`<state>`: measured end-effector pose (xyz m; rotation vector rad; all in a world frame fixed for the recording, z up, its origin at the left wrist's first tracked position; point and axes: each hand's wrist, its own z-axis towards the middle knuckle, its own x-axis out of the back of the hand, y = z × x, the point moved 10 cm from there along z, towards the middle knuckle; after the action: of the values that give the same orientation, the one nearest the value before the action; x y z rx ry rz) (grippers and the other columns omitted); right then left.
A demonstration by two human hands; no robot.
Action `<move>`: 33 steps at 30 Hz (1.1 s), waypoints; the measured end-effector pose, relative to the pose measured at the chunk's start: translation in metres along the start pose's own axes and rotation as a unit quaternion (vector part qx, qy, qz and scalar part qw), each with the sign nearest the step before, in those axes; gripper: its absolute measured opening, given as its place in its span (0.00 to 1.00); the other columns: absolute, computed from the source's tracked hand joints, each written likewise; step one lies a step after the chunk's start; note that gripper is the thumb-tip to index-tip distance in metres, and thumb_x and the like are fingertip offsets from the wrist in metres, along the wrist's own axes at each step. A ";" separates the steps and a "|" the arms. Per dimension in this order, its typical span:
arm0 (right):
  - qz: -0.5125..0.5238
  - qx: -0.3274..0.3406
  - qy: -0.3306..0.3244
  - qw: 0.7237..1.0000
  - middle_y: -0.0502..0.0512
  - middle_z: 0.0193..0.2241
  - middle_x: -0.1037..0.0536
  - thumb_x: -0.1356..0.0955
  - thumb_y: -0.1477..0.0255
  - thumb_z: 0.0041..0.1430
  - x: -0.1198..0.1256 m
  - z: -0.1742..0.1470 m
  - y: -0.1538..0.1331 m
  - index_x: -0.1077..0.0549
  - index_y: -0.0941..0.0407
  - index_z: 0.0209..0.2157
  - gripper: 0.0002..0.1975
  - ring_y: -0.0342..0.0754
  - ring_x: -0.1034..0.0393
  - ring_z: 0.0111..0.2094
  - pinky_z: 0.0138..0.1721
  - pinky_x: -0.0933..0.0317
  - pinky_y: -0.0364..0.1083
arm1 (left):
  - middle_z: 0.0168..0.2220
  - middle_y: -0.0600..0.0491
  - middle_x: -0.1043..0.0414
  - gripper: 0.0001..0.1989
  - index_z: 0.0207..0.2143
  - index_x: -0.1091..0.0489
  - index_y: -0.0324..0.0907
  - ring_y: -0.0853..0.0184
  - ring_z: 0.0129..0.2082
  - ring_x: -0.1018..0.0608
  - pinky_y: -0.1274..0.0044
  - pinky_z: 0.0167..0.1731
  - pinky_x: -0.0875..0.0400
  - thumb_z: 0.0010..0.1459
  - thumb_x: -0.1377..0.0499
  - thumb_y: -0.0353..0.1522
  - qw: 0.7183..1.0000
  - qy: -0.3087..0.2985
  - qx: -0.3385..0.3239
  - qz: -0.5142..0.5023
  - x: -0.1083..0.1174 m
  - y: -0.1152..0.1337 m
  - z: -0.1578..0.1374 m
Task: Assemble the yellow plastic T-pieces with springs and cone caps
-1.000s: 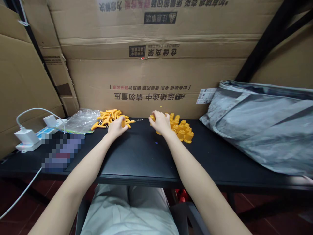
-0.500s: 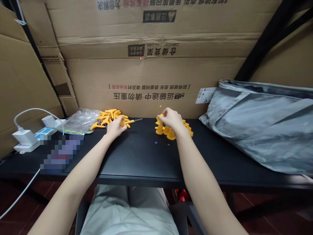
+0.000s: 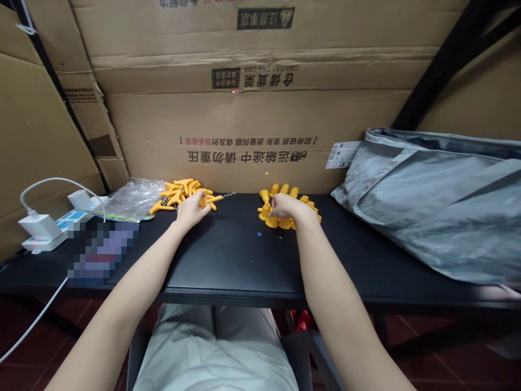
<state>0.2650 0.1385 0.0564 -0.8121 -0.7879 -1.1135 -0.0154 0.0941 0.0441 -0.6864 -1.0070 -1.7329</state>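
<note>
Right hand (image 3: 288,207) has lowered to yellow cups (image 3: 266,210), hold unclear; left grip (image 3: 190,210) pinches an orange spiral-tipped piece (image 3: 215,199).

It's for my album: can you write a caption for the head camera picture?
Left hand holds a yellow-handled corkscrew; right hand is among yellow cups on a black table.

A head-worn camera looks forward and down at the nearby black table (image 3: 228,260).

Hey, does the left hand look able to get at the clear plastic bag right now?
Probably not directly: the left hand holds an orange corkscrew, and a pile of orange handles lies between that hand and the clear plastic bag; reaching over or around might work.
</note>
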 end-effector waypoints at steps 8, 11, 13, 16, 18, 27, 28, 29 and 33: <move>-0.011 -0.048 -0.040 0.998 0.72 0.43 0.26 0.30 0.63 0.52 -0.008 0.002 0.006 0.25 0.56 0.38 0.14 0.69 0.34 0.48 0.42 0.42 0.65 | 0.32 0.53 0.23 0.12 0.43 0.30 0.46 0.61 0.35 0.21 0.75 0.34 0.32 0.58 0.45 0.39 1.000 -0.012 0.001 0.012 0.002 0.002 0.000; -0.011 -0.062 -0.116 0.991 0.68 0.37 0.24 0.30 0.67 0.53 -0.016 0.001 0.005 0.25 0.57 0.35 0.10 0.64 0.29 0.43 0.41 0.39 0.59 | 0.29 0.53 0.24 0.11 0.41 0.29 0.46 0.62 0.34 0.21 0.75 0.34 0.31 0.58 0.45 0.38 1.000 -0.002 0.015 0.011 0.004 -0.001 0.001; -0.016 -0.083 -0.163 0.983 0.65 0.33 0.23 0.32 0.71 0.53 -0.017 -0.001 0.006 0.25 0.57 0.34 0.06 0.60 0.27 0.39 0.39 0.38 0.54 | 0.29 0.53 0.24 0.11 0.42 0.29 0.45 0.63 0.33 0.22 0.75 0.34 0.31 0.57 0.44 0.37 1.000 0.012 0.025 0.010 0.005 -0.006 0.003; -0.033 -0.118 -0.136 0.983 0.63 0.36 0.22 0.36 0.75 0.56 -0.003 0.001 0.006 0.26 0.57 0.36 0.08 0.57 0.27 0.39 0.37 0.39 0.50 | 0.29 0.52 0.24 0.12 0.43 0.30 0.43 0.63 0.32 0.21 0.75 0.34 0.30 0.56 0.44 0.34 0.999 0.036 0.039 0.002 0.007 -0.015 0.006; -0.040 -0.121 -0.067 0.990 0.64 0.39 0.22 0.38 0.75 0.58 0.011 0.003 0.000 0.27 0.57 0.39 0.10 0.56 0.28 0.41 0.38 0.40 0.50 | 0.29 0.51 0.25 0.12 0.43 0.30 0.43 0.62 0.32 0.21 0.74 0.34 0.30 0.56 0.45 0.33 0.997 0.053 0.051 -0.006 0.010 -0.021 0.008; -0.085 0.020 -0.010 0.996 0.67 0.43 0.23 0.41 0.75 0.62 -0.012 -0.004 -0.063 0.27 0.60 0.41 0.13 0.59 0.32 0.48 0.48 0.45 0.56 | 0.31 0.52 0.25 0.14 0.45 0.33 0.43 0.62 0.34 0.22 0.74 0.37 0.31 0.56 0.49 0.29 0.994 0.092 0.059 -0.029 0.023 -0.032 0.008; -0.094 0.023 -0.026 0.995 0.68 0.44 0.24 0.40 0.76 0.61 -0.018 -0.004 -0.064 0.27 0.60 0.42 0.13 0.60 0.32 0.48 0.48 0.45 0.57 | 0.31 0.52 0.24 0.15 0.46 0.33 0.44 0.62 0.34 0.22 0.74 0.37 0.31 0.56 0.49 0.29 0.994 0.089 0.061 -0.028 0.022 -0.033 0.007; -0.103 0.019 -0.043 0.994 0.68 0.44 0.24 0.39 0.78 0.59 -0.024 -0.005 -0.063 0.26 0.60 0.43 0.13 0.60 0.32 0.49 0.48 0.45 0.58 | 0.31 0.52 0.24 0.15 0.46 0.33 0.44 0.62 0.35 0.22 0.74 0.37 0.31 0.56 0.49 0.29 0.994 0.086 0.063 -0.027 0.022 -0.033 0.007; -0.129 -0.024 -0.115 0.985 0.71 0.46 0.24 0.38 0.82 0.54 -0.042 -0.007 -0.050 0.26 0.61 0.46 0.18 0.60 0.30 0.48 0.48 0.45 0.59 | 0.31 0.53 0.24 0.16 0.46 0.32 0.45 0.62 0.35 0.22 0.74 0.37 0.32 0.56 0.49 0.29 0.994 0.076 0.072 -0.025 0.019 -0.035 0.007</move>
<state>0.2079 0.1395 0.0246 -0.9074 -1.0868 -1.2849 -0.0551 0.0974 0.0520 -0.4338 -1.0386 -1.7098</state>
